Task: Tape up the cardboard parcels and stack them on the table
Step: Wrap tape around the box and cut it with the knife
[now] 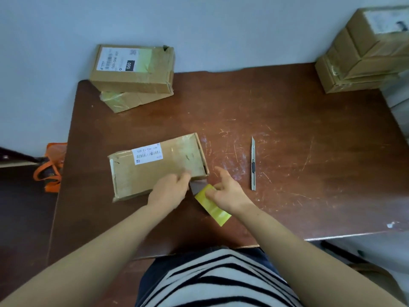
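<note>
1. Containers
- Parcel [158, 165]: a flat cardboard box lying on the bench [287, 120], left of centre. A white barcode label is on its top face. The box is closed and its contents are not visible. A cardboard edge stands raised along its right end.
- Far left corner of the bench: a stack of two parcels. The upper parcel [132, 69] carries a white shipping label and sits askew on the lower parcel [130, 100]. Both are closed.
- Far right corner: a stack of boxes [365, 56], all closed, against the wall.

2. Grips
- Left grip [170, 189]: rests on the near right corner of the parcel. It is blurred, so it cannot be told whether the fingers pinch or only press.
- Right grip [228, 191]: holds the yellow tape roll [212, 204] just beside the parcel's near right corner, with thumb and fingers curled on the roll and the forefinger extended.
- A tape strip [197, 186] runs from the roll to the parcel corner under the left grip.

3. Surroundings
- Utility knife [253, 165]: lies flat on the bench, to the right of the right grip and apart from it.
- Orange bag [52, 167]: on the floor beside the left edge of the bench.
- Both forearms cross the near edge of the bench and cover part of it.
</note>
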